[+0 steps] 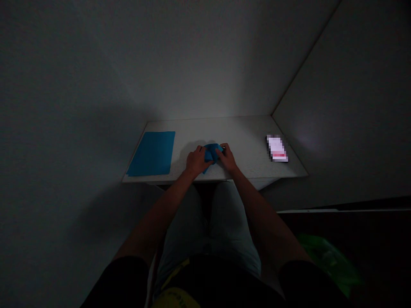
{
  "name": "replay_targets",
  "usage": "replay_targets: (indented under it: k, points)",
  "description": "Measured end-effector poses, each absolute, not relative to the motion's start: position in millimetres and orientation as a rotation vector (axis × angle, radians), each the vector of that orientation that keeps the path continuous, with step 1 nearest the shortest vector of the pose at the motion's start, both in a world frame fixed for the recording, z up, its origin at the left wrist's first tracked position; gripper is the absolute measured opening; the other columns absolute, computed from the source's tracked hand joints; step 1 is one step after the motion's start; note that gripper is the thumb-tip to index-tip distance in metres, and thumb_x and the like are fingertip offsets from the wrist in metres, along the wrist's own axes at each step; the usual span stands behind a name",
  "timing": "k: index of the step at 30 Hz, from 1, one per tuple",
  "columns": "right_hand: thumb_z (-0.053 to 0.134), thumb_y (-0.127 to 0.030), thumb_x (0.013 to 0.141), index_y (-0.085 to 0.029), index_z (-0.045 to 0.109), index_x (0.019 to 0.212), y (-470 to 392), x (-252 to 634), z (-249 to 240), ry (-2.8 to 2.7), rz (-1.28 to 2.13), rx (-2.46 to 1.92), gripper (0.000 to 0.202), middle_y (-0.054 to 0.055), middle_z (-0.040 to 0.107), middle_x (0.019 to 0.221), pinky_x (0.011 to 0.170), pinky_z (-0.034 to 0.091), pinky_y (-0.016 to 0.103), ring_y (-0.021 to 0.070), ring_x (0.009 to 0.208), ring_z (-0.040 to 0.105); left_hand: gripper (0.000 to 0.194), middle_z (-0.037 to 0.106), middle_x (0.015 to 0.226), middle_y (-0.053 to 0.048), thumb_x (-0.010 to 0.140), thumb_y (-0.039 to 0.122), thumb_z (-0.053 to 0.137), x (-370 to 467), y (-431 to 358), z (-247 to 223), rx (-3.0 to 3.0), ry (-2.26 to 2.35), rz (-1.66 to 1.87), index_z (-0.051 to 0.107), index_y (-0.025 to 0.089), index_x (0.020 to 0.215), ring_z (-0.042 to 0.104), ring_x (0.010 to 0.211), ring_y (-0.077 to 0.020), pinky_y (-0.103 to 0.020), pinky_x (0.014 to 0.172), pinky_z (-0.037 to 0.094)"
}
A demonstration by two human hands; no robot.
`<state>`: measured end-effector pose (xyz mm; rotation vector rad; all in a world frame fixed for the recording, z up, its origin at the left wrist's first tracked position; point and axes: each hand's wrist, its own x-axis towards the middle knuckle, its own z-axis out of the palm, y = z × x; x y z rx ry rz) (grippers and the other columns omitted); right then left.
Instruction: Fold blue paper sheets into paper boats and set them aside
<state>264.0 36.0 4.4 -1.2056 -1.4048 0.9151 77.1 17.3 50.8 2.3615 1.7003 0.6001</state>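
A small folded piece of blue paper [213,149] is between my two hands, just above the middle of the white table. My left hand [195,161] grips its left side, with the thumb along the lower edge. On the other side my right hand [227,158] pinches the paper between thumb and fingers. One pointed corner of the paper sticks out below, near my left thumb. The fingers cover part of the folds, and the dim light hides their exact shape.
Flat blue sheets [153,153] lie at the left end of the white table [205,126]. A phone with a lit, blurred screen [276,148] rests at the right end. Walls stand behind and at the right. A green plastic bag [329,261] is on the dark floor.
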Motion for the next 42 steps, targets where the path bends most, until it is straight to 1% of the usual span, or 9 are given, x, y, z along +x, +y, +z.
replay_targets:
  k: [3,8,13,17,22,27,32,37,42]
  points:
    - [0.078,-0.065,0.078,-0.028,0.058,0.111,36,263,2,-1.517,0.843,-1.244,0.054,0.0,0.072,0.089,0.074,0.057,0.034,0.0216,0.077,0.066,0.059,0.065,0.129,-0.017,0.084,0.048,0.089,77,17,51,2.301,1.72,0.604,0.067,0.02,0.131,0.071,0.111,-0.0379,-0.047,0.093,0.056]
    - [0.061,-0.064,0.093,-0.025,0.066,0.099,42,264,-6,-1.569,0.746,-1.306,0.039,0.006,0.076,0.088,0.081,0.058,0.04,0.0268,0.083,0.069,0.05,0.062,0.139,-0.015,0.087,0.04,0.087,75,15,59,2.275,1.726,0.597,0.069,0.022,0.13,0.072,0.111,-0.0351,-0.045,0.092,0.058]
    - [0.054,-0.069,0.098,-0.023,0.069,0.107,46,265,-10,-1.627,0.696,-1.34,0.049,0.009,0.078,0.092,0.081,0.057,0.039,0.0276,0.085,0.071,0.036,0.058,0.151,-0.011,0.095,0.036,0.076,75,11,74,2.383,1.749,0.556,0.071,0.024,0.128,0.067,0.127,-0.0305,-0.042,0.104,0.056]
    - [0.053,-0.072,0.098,-0.021,0.07,0.102,45,265,-10,-1.655,0.695,-1.375,0.054,0.006,0.075,0.082,0.074,0.055,0.035,0.0251,0.077,0.067,0.032,0.057,0.153,-0.01,0.099,0.025,0.066,78,11,84,2.452,1.736,0.545,0.07,0.024,0.131,0.062,0.134,-0.0281,-0.042,0.109,0.055]
    - [0.056,-0.073,0.095,-0.019,0.074,0.096,42,265,-8,-1.675,0.769,-1.305,0.057,0.004,0.072,0.075,0.066,0.05,0.031,0.0206,0.068,0.062,0.031,0.061,0.149,-0.012,0.102,0.029,0.064,83,18,86,2.496,1.727,0.555,0.07,0.023,0.131,0.062,0.134,-0.0292,-0.043,0.108,0.053]
    - [0.056,-0.073,0.095,-0.017,0.078,0.102,39,264,-2,-1.664,0.791,-1.223,0.061,0.005,0.076,0.082,0.07,0.052,0.032,0.0205,0.071,0.063,0.03,0.07,0.133,-0.013,0.103,0.035,0.065,83,25,86,2.501,1.752,0.501,0.071,0.021,0.129,0.066,0.123,-0.0297,-0.043,0.104,0.051]
    - [0.057,-0.076,0.094,-0.018,0.079,0.11,39,263,1,-1.646,0.815,-1.194,0.064,0.006,0.078,0.091,0.075,0.054,0.035,0.0232,0.078,0.067,0.026,0.072,0.129,-0.012,0.105,0.036,0.063,79,28,86,2.503,1.731,0.508,0.072,0.022,0.125,0.068,0.12,-0.0296,-0.043,0.101,0.049]
    - [0.055,-0.079,0.093,-0.019,0.078,0.108,38,263,1,-1.671,0.818,-1.213,0.066,0.006,0.078,0.091,0.074,0.053,0.034,0.0228,0.079,0.066,0.022,0.074,0.123,-0.012,0.108,0.032,0.057,74,32,82,2.474,1.734,0.585,0.075,0.023,0.117,0.069,0.116,-0.0293,-0.043,0.1,0.05]
    - [0.055,-0.077,0.093,-0.02,0.075,0.103,39,262,-3,-1.668,0.802,-1.249,0.061,0.005,0.075,0.085,0.072,0.051,0.033,0.0217,0.076,0.063,0.011,0.073,0.12,-0.009,0.103,0.027,0.062,76,35,81,2.371,1.608,0.811,0.072,0.022,0.106,0.068,0.115,-0.0249,-0.038,0.101,0.052]
